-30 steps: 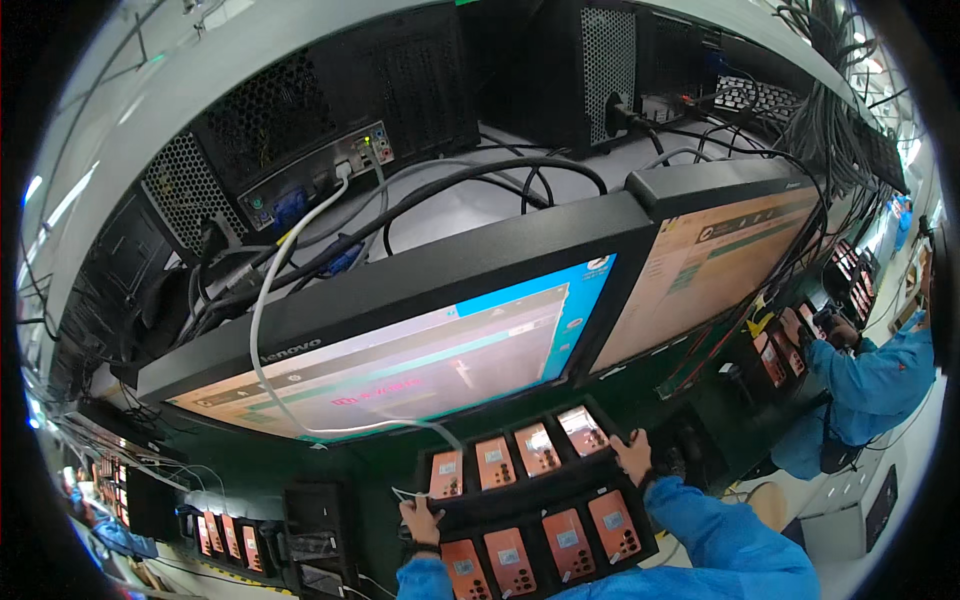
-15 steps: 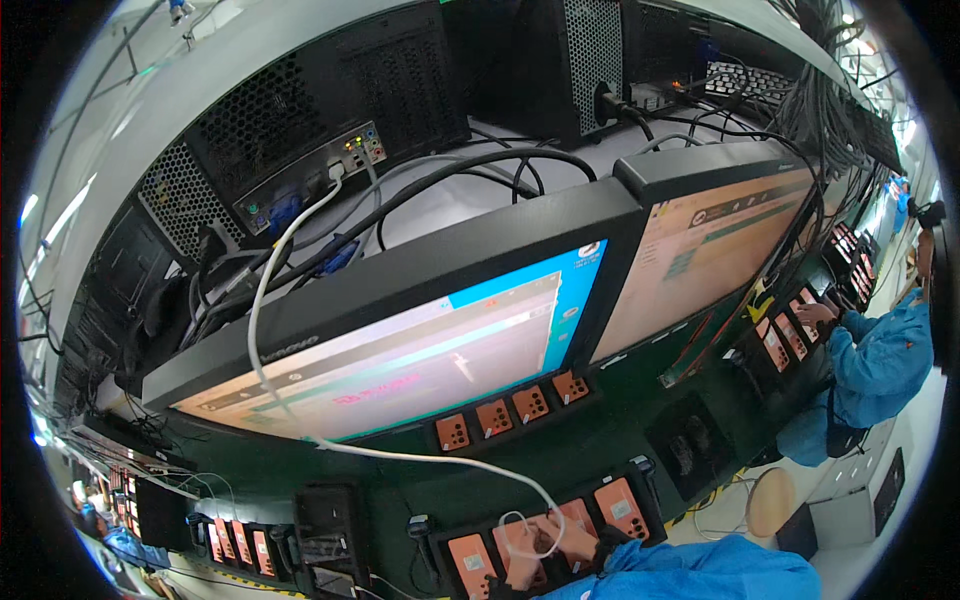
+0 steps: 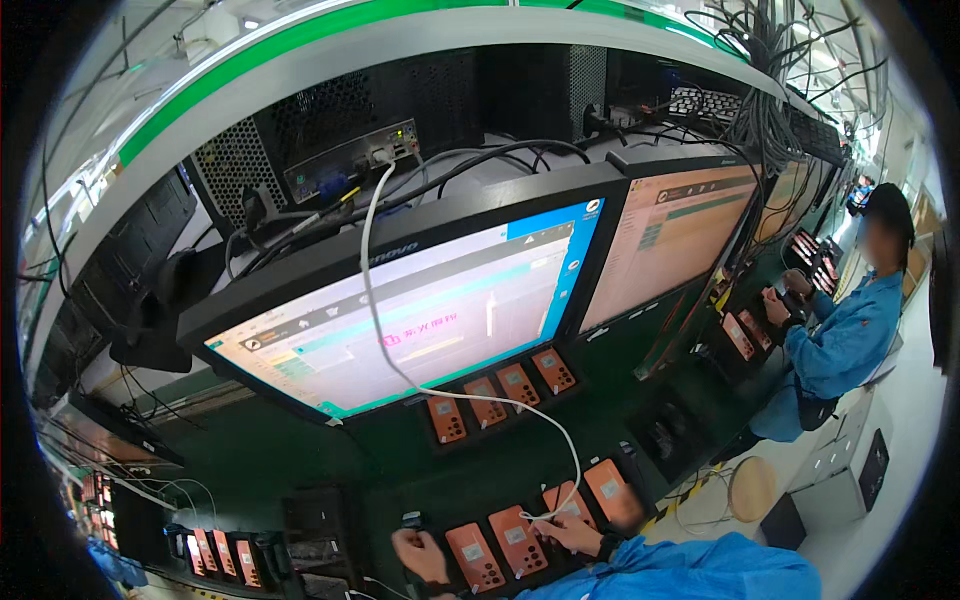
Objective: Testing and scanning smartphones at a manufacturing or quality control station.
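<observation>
Pinching the white cable [image 3: 560, 432] close to its end, your right hand [image 3: 572, 535] works well in front of the large monitor [image 3: 450, 300], over the nearer row of copper-coloured phones [image 3: 518, 540]. That cable leaves the computer case [image 3: 350, 130] behind the monitor, drops over the monitor's top edge, crosses its screen and bends down to your fingers. Your left hand [image 3: 420, 553] is also well in front of the monitor, farther toward its left side, with the fingers curled beside a dark handheld scanner [image 3: 412, 520]; I cannot tell whether it grips anything. Four phones make up the nearer row, camera sides up. Just below the monitor's lower edge lies the farther row of phones [image 3: 485, 402], also four. Right of the monitor stands a second monitor [image 3: 670, 230], and well beyond it on that side a co-worker [image 3: 845, 335] in blue has hands near more phones. Off the monitor's lower left, another group of phones [image 3: 226, 552] stands in a row.
</observation>
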